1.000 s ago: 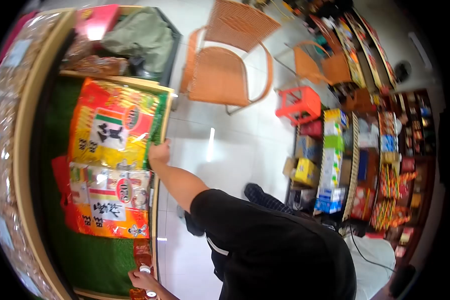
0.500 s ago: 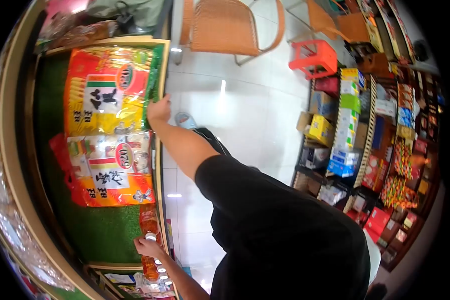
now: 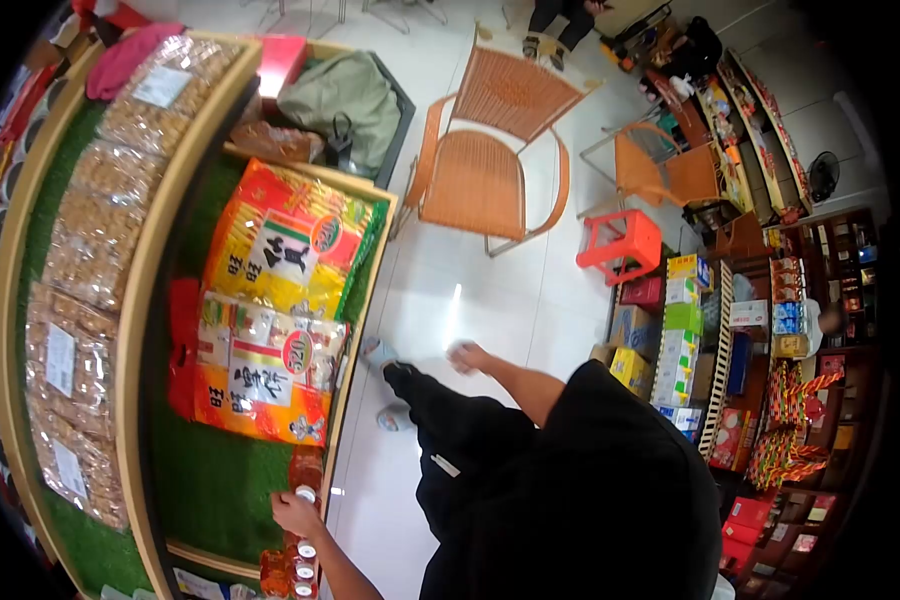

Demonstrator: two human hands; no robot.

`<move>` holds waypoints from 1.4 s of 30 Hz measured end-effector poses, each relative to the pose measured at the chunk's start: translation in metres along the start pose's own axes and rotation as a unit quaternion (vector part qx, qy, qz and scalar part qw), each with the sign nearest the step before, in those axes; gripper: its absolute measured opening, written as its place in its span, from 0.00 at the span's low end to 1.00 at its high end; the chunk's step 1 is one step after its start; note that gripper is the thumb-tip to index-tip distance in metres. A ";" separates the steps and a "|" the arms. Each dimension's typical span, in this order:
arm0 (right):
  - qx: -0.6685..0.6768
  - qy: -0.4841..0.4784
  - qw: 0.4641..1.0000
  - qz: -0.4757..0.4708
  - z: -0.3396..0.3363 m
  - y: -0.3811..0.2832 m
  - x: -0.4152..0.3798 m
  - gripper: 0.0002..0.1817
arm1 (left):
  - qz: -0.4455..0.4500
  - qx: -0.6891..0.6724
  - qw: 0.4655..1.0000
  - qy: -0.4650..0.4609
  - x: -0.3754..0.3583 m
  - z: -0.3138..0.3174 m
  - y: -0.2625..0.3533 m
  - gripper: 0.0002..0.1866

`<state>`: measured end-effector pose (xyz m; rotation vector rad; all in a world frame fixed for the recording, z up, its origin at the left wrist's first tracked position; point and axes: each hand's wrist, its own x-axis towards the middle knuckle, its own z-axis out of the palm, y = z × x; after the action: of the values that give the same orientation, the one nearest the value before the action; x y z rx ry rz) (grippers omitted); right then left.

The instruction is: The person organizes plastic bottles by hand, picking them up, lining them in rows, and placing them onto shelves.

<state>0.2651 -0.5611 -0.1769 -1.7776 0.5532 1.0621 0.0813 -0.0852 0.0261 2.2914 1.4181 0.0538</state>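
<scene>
My left hand (image 3: 298, 514) at bottle (image 3: 307, 468), just beside white-orange bag (image 3: 268, 375); right hand (image 3: 466, 358) blurred, well apart from bag. Can't tell whether fingers clamp.

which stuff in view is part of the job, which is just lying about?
Likely the job:
- left hand, at the white-capped bottle
- right hand, over the floor
- yellow snack bag
- white-and-orange snack bag

Likely just about:
- nearer wicker chair
- red stool
- grey-green cloth
</scene>
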 end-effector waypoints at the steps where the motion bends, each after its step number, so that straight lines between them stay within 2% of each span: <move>1: -0.010 0.049 0.998 0.027 -0.016 0.013 -0.045 0.14 | -0.004 0.006 1.000 0.003 -0.002 -0.003 0.002 0.15; 2: -0.022 0.040 0.991 0.126 -0.037 0.041 -0.061 0.12 | -0.002 0.023 1.000 0.010 -0.002 -0.002 -0.001 0.15; 3: -0.014 0.104 0.985 0.138 -0.047 0.071 -0.084 0.10 | 0.015 0.040 0.999 0.014 -0.002 -0.001 -0.002 0.16; 5: 0.023 0.147 0.964 0.220 -0.063 0.102 -0.118 0.09 | 0.002 0.051 0.999 -0.015 0.002 0.003 -0.010 0.16; 7: -0.154 0.157 0.930 0.293 -0.058 0.074 -0.135 0.11 | 0.001 0.053 0.999 -0.011 0.000 0.001 -0.007 0.17; 8: -0.145 0.162 0.934 0.284 -0.054 0.061 -0.128 0.11 | 0.003 0.066 0.998 -0.016 0.001 0.000 -0.005 0.16; 10: -0.223 0.320 0.919 0.055 -0.036 0.040 -0.107 0.12 | 0.008 0.067 0.998 -0.017 0.002 -0.001 -0.005 0.16; 11: -0.181 0.287 0.940 0.039 -0.033 0.011 -0.090 0.13 | 0.005 0.065 0.998 -0.019 0.001 0.000 -0.004 0.16; 12: -0.119 0.314 0.942 -0.021 -0.027 -0.020 -0.079 0.12 | 0.010 0.068 0.998 -0.008 0.001 0.005 -0.012 0.16; 13: -0.125 0.328 0.930 -0.106 -0.019 -0.046 -0.064 0.11 | 0.015 0.075 0.997 0.006 0.003 0.011 -0.018 0.16; 14: -0.148 0.329 0.918 -0.166 -0.014 -0.073 -0.046 0.16 | 0.031 0.086 0.996 0.014 0.002 0.012 -0.020 0.16; 15: -0.122 0.286 0.934 -0.177 -0.012 -0.104 -0.036 0.19 | 0.048 0.099 0.994 0.022 0.000 0.010 -0.019 0.16; 16: -0.140 0.288 0.915 -0.246 -0.007 -0.131 -0.023 0.18 | 0.039 0.099 0.994 0.016 0.001 0.008 -0.018 0.16; 18: 0.012 0.151 0.973 -0.172 -0.002 -0.193 -0.028 0.17 | 0.024 0.099 0.995 0.024 0.003 0.015 -0.021 0.16; 22: 0.011 0.119 0.966 -0.229 0.011 -0.245 -0.032 0.17 | 0.019 0.126 0.992 0.025 0.001 0.015 -0.015 0.17; 25: 0.060 0.126 0.970 -0.198 0.018 -0.230 -0.033 0.17 | -0.009 0.136 0.991 0.006 0.000 0.011 -0.009 0.17; 26: 0.072 0.132 0.971 -0.184 0.017 -0.210 -0.026 0.15 | -0.020 0.141 0.990 0.006 0.003 0.016 -0.012 0.17; 27: 0.035 0.150 0.960 -0.234 0.015 -0.160 0.004 0.13 | -0.022 0.139 0.990 0.012 0.003 0.013 -0.008 0.17; 29: 0.080 0.192 0.967 -0.145 0.016 -0.141 -0.010 0.10 | -0.046 0.142 0.989 -0.015 -0.001 0.005 0.000 0.17; 30: 0.161 0.216 0.963 -0.004 0.014 -0.136 -0.025 0.10 | -0.043 0.141 0.989 0.001 0.003 0.013 -0.009 0.17; 31: 0.159 0.215 0.964 -0.006 0.012 -0.133 -0.021 0.10 | -0.045 0.139 0.989 0.002 0.003 0.012 -0.007 0.17; 33: 0.135 0.324 0.931 0.104 0.011 -0.125 -0.015 0.11 | -0.048 0.138 0.989 -0.016 0.004 0.009 -0.004 0.17; 34: 0.164 0.293 0.939 0.079 0.010 -0.120 0.006 0.13 | -0.045 0.141 0.989 -0.020 0.005 0.009 -0.005 0.17; 35: 0.140 0.331 0.933 0.028 0.019 -0.126 0.018 0.12 | -0.027 0.126 0.992 -0.012 0.004 0.009 -0.007 0.17; 36: 0.048 0.343 0.937 -0.053 0.026 -0.126 0.039 0.11 | -0.011 0.111 0.994 -0.007 0.001 0.009 -0.012 0.17; 38: 0.099 0.278 0.949 -0.111 0.047 -0.169 0.038 0.10 | -0.005 0.114 0.993 -0.008 -0.002 0.006 -0.010 0.17; 41: 0.026 0.163 0.972 -0.170 0.080 -0.223 0.027 0.09 | 0.002 0.108 0.994 -0.007 -0.003 0.005 -0.014 0.18; 42: 0.029 0.132 0.979 -0.155 0.091 -0.239 0.018 0.10 | 0.011 0.094 0.995 0.006 -0.001 0.010 -0.016 0.18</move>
<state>0.4151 -0.3729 -0.0879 -1.8921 0.4414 0.5955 0.0695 -0.0835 0.0111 2.4624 1.4586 -0.0630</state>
